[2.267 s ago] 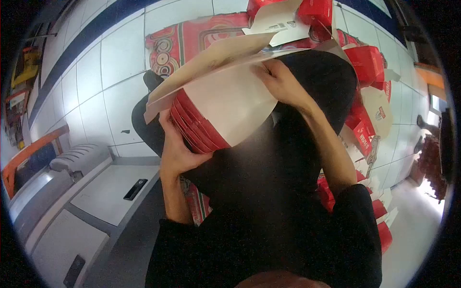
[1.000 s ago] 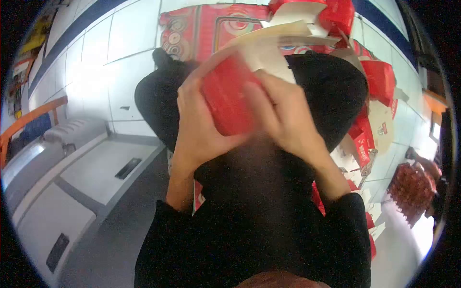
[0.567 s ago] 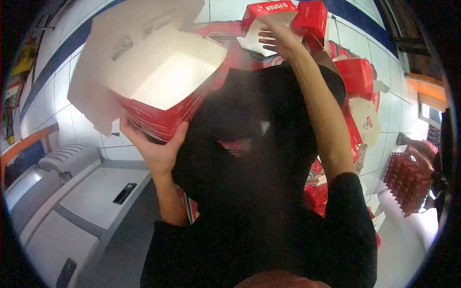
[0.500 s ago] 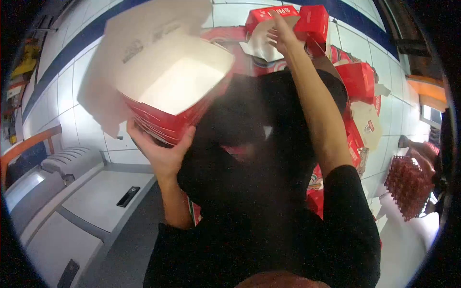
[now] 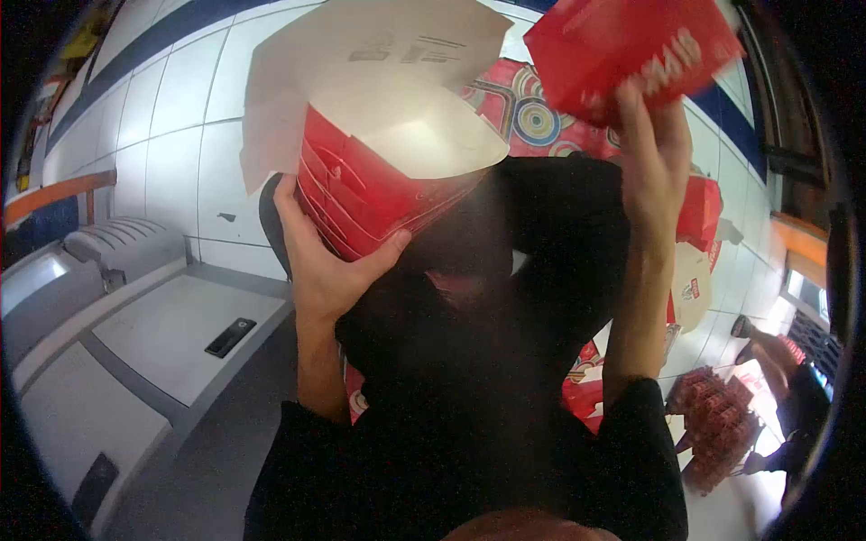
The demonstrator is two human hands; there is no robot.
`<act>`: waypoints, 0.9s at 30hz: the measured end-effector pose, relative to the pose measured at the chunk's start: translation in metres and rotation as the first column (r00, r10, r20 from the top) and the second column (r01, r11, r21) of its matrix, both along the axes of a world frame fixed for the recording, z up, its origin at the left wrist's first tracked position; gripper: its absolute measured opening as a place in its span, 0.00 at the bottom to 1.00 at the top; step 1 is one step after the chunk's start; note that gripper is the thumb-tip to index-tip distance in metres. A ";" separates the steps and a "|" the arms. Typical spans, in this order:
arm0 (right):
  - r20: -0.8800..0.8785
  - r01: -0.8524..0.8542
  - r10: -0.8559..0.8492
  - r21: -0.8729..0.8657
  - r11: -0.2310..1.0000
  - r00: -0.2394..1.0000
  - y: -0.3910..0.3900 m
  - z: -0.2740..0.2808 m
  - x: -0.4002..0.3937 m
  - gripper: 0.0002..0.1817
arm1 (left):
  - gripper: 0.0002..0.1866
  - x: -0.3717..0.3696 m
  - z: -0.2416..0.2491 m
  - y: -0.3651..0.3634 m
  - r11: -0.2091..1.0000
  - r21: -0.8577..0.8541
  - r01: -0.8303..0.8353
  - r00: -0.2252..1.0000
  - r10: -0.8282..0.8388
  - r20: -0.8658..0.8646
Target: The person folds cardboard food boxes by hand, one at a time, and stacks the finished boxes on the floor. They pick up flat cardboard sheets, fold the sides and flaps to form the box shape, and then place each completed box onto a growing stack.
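In the head view, my left hand (image 5: 336, 270) grips the lower end of a stack of nested red cardboard food boxes (image 5: 361, 189), thumb and fingers on opposite sides. The top box is open, with its pale inside and raised flaps facing me. My right hand (image 5: 657, 153) is raised at the upper right, closed on a single red cardboard box (image 5: 622, 54) with white lettering. That box is apart from the stack and slightly blurred. The edge where my fingers meet it is partly hidden.
A patterned red mat (image 5: 532, 113) lies on white floor tiles. More red boxes (image 5: 699, 212) and an unfolded carton (image 5: 690, 288) lie to the right. A grey-white chest (image 5: 162, 334) stands at the left. Another person (image 5: 794, 397) is at the far right beside a brown-red bumpy object (image 5: 717, 419).
My right hand has taken hold of a red box from the far group and lifted it nearer. The stack in my left hand has shifted right and tilted.
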State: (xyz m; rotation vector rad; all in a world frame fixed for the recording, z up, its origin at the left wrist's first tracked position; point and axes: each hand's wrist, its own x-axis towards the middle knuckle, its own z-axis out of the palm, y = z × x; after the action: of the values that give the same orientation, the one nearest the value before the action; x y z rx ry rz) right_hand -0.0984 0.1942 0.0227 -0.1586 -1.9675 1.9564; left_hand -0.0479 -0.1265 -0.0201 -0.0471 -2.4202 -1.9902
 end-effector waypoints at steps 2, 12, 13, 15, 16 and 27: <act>0.141 -0.206 0.161 0.402 0.892 0.977 0.008 0.005 0.031 0.14 | 0.60 -0.001 -0.003 -0.005 0.997 -0.080 0.008 0.999 -0.012 -0.042; 0.273 -0.605 0.611 0.666 0.437 0.743 -0.010 -0.020 0.036 0.21 | 0.66 0.011 -0.013 0.001 0.930 -0.367 0.029 0.976 -0.105 -0.188; 0.277 -0.608 0.615 0.668 0.430 0.739 -0.016 -0.016 0.044 0.21 | 0.66 0.009 -0.012 0.002 0.932 -0.362 0.023 0.977 -0.097 -0.188; 0.144 -0.487 0.498 -0.102 0.867 0.855 -0.040 -0.009 0.061 0.26 | 0.66 0.006 -0.008 0.008 0.928 -0.372 0.040 0.947 -0.153 -0.282; 0.140 -0.408 0.418 -0.091 0.908 0.898 -0.053 0.001 0.062 0.24 | 0.66 0.006 -0.009 0.009 0.930 -0.366 0.042 0.950 -0.151 -0.275; 0.229 -0.371 0.301 0.398 0.839 0.926 -0.076 0.011 0.071 0.10 | 0.65 0.009 -0.013 0.008 0.906 -0.423 0.035 0.935 -0.179 -0.307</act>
State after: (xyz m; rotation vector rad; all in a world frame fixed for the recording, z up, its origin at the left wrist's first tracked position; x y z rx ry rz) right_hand -0.0275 0.1180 0.0342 0.1707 -2.6371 1.6686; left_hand -0.0392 -0.1183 -0.0326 -0.4948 -2.5867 -1.3192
